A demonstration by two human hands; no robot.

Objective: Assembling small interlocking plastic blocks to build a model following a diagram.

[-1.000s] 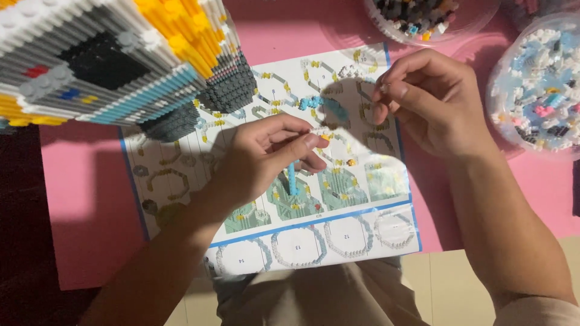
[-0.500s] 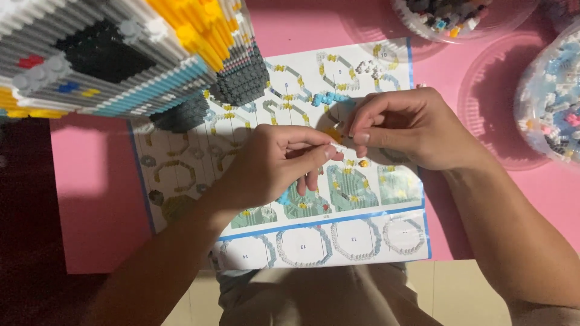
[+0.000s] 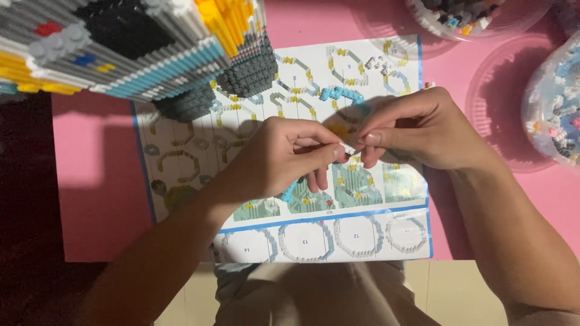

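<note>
My left hand and my right hand meet fingertip to fingertip above a printed instruction sheet. Both pinch a tiny white building piece between thumb and forefinger. A short curved row of light blue bricks lies on the sheet just above the hands. Another small blue piece shows under my left fingers.
A large model of small bricks, grey, white, yellow and black, fills the upper left on the pink mat. Clear tubs of loose bricks stand at the top right and right edge. The table's front edge runs below the sheet.
My right hand has come left and down to meet my left hand; the fingertips now pinch the small white piece together. The view has shifted slightly.
</note>
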